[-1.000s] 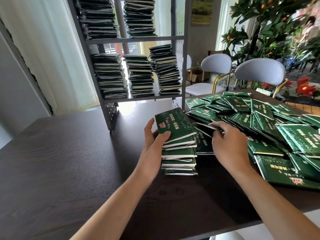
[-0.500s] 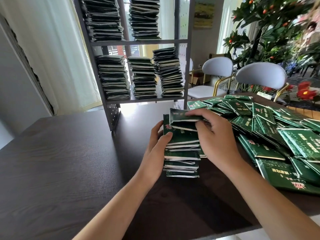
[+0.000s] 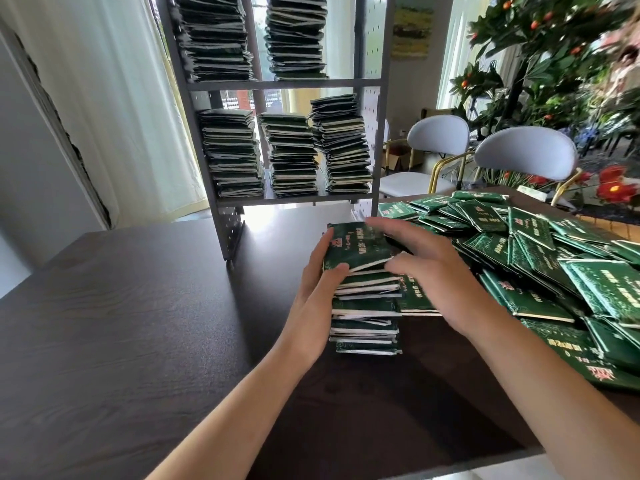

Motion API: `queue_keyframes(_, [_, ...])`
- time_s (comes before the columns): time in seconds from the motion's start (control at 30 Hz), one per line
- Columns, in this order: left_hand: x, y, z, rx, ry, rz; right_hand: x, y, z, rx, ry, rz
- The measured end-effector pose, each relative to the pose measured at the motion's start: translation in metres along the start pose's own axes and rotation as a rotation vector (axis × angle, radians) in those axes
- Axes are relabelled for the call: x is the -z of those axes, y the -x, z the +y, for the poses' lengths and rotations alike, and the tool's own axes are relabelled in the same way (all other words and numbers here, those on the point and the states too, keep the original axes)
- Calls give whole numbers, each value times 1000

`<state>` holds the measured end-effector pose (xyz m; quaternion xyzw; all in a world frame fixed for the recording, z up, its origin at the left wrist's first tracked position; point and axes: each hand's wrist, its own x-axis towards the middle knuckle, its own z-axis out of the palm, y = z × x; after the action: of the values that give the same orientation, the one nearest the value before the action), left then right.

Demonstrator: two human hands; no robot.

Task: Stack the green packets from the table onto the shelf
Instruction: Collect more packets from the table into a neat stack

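Observation:
A stack of green packets (image 3: 363, 306) stands on the dark table (image 3: 138, 323), in front of the grey shelf (image 3: 284, 85). My left hand (image 3: 317, 285) grips the stack's left side, thumb on the near edge of the top packet (image 3: 356, 249). My right hand (image 3: 433, 271) holds the top packet from the right, fingers along its far edge and thumb at its near corner. A loose pile of green packets (image 3: 540, 258) spreads over the table to the right. The shelf's two visible levels hold tall packet stacks (image 3: 291, 154).
Two grey chairs (image 3: 519, 154) stand behind the table on the right, with plants and red flowers (image 3: 613, 188) beyond. A white curtain (image 3: 114, 98) hangs at the left. The shelf's perforated side panel (image 3: 230, 230) stands on the table.
My right hand took a packet from the loose pile, carried it left and set it on top of the stack. My left hand stayed on the stack's left side.

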<state>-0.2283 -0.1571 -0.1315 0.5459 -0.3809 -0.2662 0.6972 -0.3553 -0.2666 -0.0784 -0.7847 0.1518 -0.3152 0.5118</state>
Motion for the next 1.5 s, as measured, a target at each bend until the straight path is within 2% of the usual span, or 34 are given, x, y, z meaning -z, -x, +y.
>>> queue_keyframes(0.07, [0,0,0,14,23,-6,9,-5,6,-54,-124,129])
queue_keyframes(0.13, [-1,-1,0,27,47,-11,16,-6,18,-133,25,221])
queue_keyframes(0.17, [0,-1,0,31,53,-11,18,-4,26,-177,179,197])
queue_keyframes(0.23, [0,-2,0,38,49,-15,22,2,45,-279,484,35])
queue_keyframes(0.3, [1,-2,-2,47,52,-4,20,7,64,-351,707,-130])
queue_keyframes(0.33, [1,-2,-2,52,58,5,16,7,71,-358,797,-155])
queue_keyframes(0.43, [1,-1,0,58,58,24,8,9,73,-264,1041,-70])
queue_keyframes(0.57, [1,-2,-2,51,64,20,6,12,63,-157,1267,-81])
queue_keyframes(0.67, [2,-2,-2,52,67,19,7,14,62,-185,1166,40])
queue_keyframes(0.8, [1,-2,-4,51,63,27,12,17,63,-209,775,323])
queue_keyframes(0.9, [0,-2,-4,48,68,12,12,12,48,-153,607,476])
queue_keyframes(1.03, [-1,0,-1,53,79,3,5,3,15,-1,498,544])
queue_keyframes(1.1, [-1,0,-1,49,70,-2,1,-1,1,98,509,529])
queue_keyframes(1.17, [-1,1,0,46,63,-10,-5,-3,-6,160,561,441])
queue_keyframes(1.3, [-1,0,1,18,34,0,-16,-5,-1,139,688,153])
queue_keyframes(1.5, [-3,0,12,62,139,63,-17,0,-5,121,671,6])
